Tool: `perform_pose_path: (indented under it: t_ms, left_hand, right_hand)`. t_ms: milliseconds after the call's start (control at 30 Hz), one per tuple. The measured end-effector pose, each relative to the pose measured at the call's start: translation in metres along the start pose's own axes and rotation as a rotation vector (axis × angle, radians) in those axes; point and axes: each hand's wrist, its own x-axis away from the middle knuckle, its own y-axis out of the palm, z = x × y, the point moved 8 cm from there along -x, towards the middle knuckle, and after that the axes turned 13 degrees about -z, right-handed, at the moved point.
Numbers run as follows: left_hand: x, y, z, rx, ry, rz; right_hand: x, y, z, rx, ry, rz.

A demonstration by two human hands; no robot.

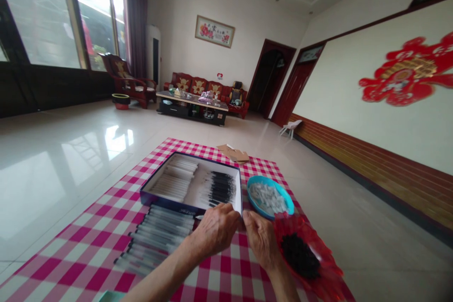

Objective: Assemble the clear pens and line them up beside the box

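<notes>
My left hand [219, 227] is closed around a slim pen, and its pale pointed tip [200, 217] sticks out on the left. My right hand [260, 238] is pinched close beside it, at the pen's other end; what its fingertips hold is hidden. Just beyond both hands lies a shallow dark-blue box [198, 184] with a white inside. It contains whitish slim tubes [173, 181] on the left and dark thin sticks [222, 188] on the right. Clear pen barrels with black ends [159, 231] lie in a row on the cloth, left of my left hand.
Right of the box stands a blue bowl [290, 205] of small translucent pieces. Nearer, a red leaf-shaped dish [331, 271] holds small black pieces. Brown cardboard [233, 153] lies at the far edge of the checked tablecloth [116, 207]. A coffee table [191, 104] and sofa stand beyond.
</notes>
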Motion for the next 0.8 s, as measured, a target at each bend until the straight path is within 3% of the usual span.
perform_pose_path:
  t_ms: [200, 367, 433, 567, 667, 800]
  left_hand:
    - [0.0, -0.005, 0.002, 0.0, -0.005, 0.023]
    - [0.012, -0.038, 0.001, 0.132, -0.03, 0.36]
    - [0.015, -0.042, -0.012, 0.269, -0.149, 0.427]
    - [0.013, -0.019, -0.045, 0.812, -0.401, 0.369]
    - [0.012, -0.007, -0.059, 1.188, -0.443, 0.447]
    - [0.012, -0.001, -0.068, 1.333, -0.442, 0.503]
  right_hand:
    - [0.0, -0.001, -0.006, -0.014, -0.036, -0.023]
    - [0.003, -0.012, 0.013, -0.142, 0.13, 0.194]
    - [0.006, -0.013, 0.021, -0.276, 0.188, 0.272]
    - [0.008, 0.008, 0.029, -0.563, 0.228, 0.295]
    - [0.007, 0.033, 0.026, -0.659, 0.211, 0.227]
    - [0.005, 0.065, 0.025, -0.923, 0.222, 0.162]
